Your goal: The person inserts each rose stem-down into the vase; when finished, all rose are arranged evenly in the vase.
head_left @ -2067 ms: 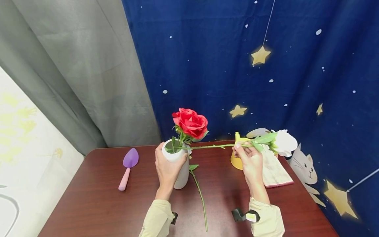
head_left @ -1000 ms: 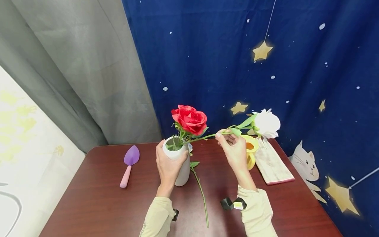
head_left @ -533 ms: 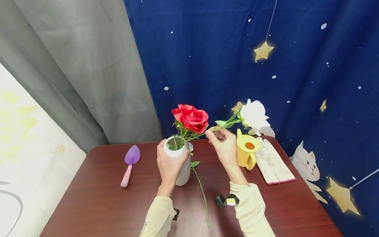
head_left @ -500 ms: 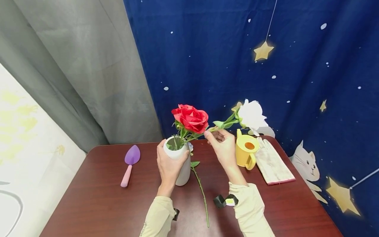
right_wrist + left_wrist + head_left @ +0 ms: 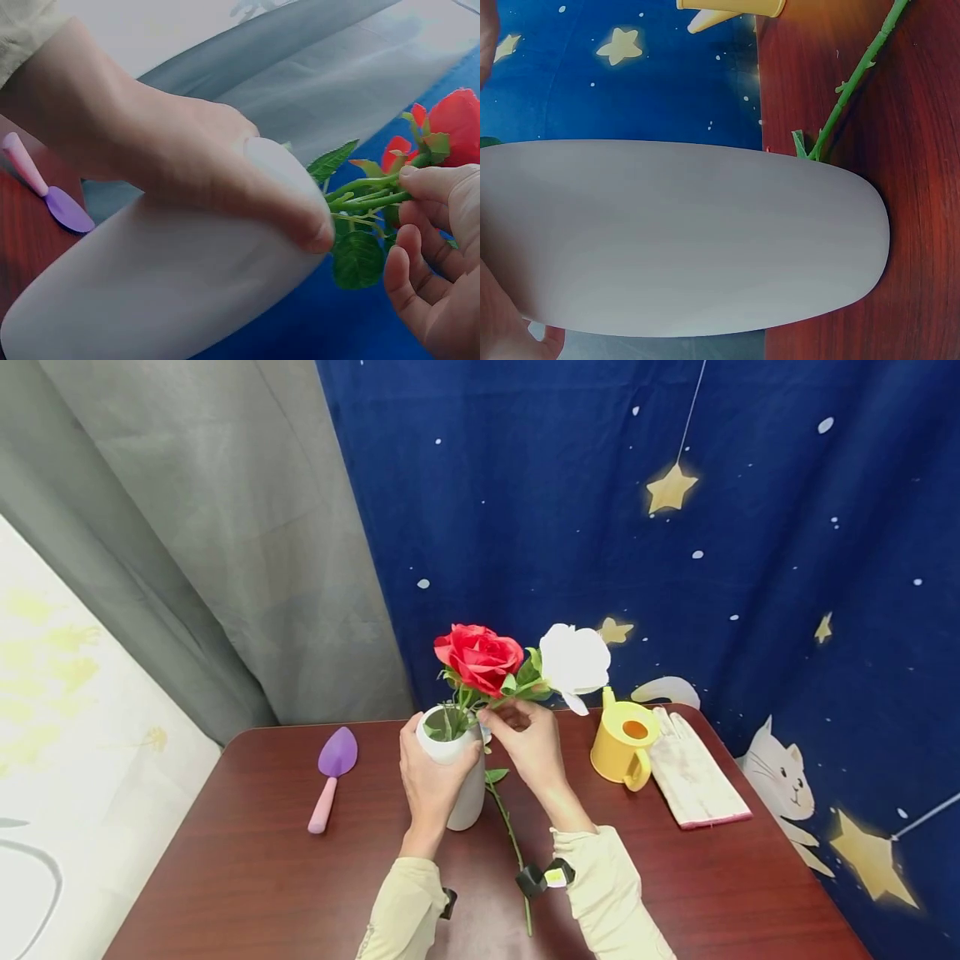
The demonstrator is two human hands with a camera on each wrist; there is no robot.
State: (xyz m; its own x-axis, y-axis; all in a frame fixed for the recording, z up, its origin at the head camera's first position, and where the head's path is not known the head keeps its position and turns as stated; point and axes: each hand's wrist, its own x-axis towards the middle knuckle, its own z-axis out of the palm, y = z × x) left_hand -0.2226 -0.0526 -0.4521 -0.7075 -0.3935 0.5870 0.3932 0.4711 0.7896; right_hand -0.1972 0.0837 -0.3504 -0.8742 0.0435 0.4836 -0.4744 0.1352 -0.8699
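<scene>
My left hand (image 5: pixel 433 777) grips the white vase (image 5: pixel 468 802) around its upper part, with the thumb near the rim. The vase stands on the table, its mouth facing me. A red rose (image 5: pixel 478 658) leans out of it to the right. My right hand (image 5: pixel 531 750) pinches the green stem of a white rose (image 5: pixel 574 658) just right of the vase mouth; this stem's lower end is hidden. In the right wrist view the thumb and fingers of my right hand (image 5: pixel 442 247) hold stems beside the vase rim, below the red rose (image 5: pixel 459 124).
A loose flower stem (image 5: pixel 512 835) lies right of the vase, its pale bloom mostly hidden behind it. On the right stand a yellow watering can (image 5: pixel 617 753) and, beside it, a white glove (image 5: pixel 693 777). A purple trowel (image 5: pixel 337 753) with a pink handle lies left.
My right hand has moved left toward the vase with the white rose, whose bloom now stands close beside the red one. My left hand keeps its grip on the vase.
</scene>
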